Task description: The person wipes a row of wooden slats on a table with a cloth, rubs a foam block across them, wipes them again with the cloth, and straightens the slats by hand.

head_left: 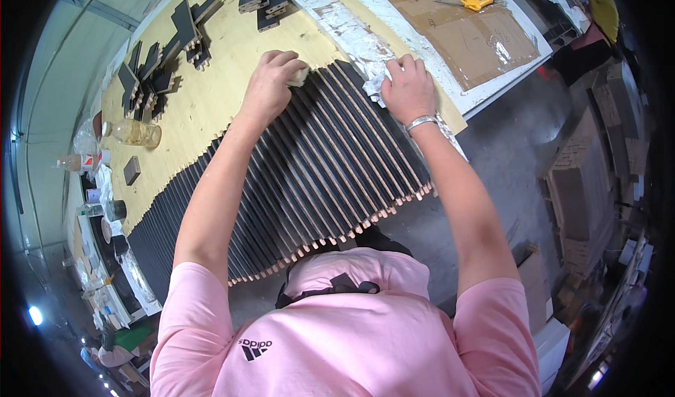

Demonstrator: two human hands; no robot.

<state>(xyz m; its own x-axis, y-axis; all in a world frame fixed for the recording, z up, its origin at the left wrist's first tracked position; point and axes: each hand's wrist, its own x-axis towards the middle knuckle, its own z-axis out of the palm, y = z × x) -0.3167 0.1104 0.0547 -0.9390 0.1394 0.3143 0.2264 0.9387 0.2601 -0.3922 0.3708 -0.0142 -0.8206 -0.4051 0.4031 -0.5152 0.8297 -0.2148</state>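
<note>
A long row of black wooden slats (337, 151) lies side by side in front of me, with pale dowel pegs sticking out of their near ends. My left hand (268, 87) is closed on a small cream-coloured pad (299, 78), which looks like a sponge or folded cloth, near the slats' far ends. Farther right, my right hand (409, 89) is closed round a crumpled white rag (375, 87), next to the far end of the outermost slat. A silver bracelet (422, 121) circles my right wrist.
Loose black slat pieces (151, 77) lie heaped on the plywood tabletop (232, 45). A bottle of yellowish liquid (133, 133) and a small dark block (131, 170) are at left. At far right, a yellow air blow gun (478, 2) rests on a cardboard sheet (450, 38). Another person (603, 14) stands beyond.
</note>
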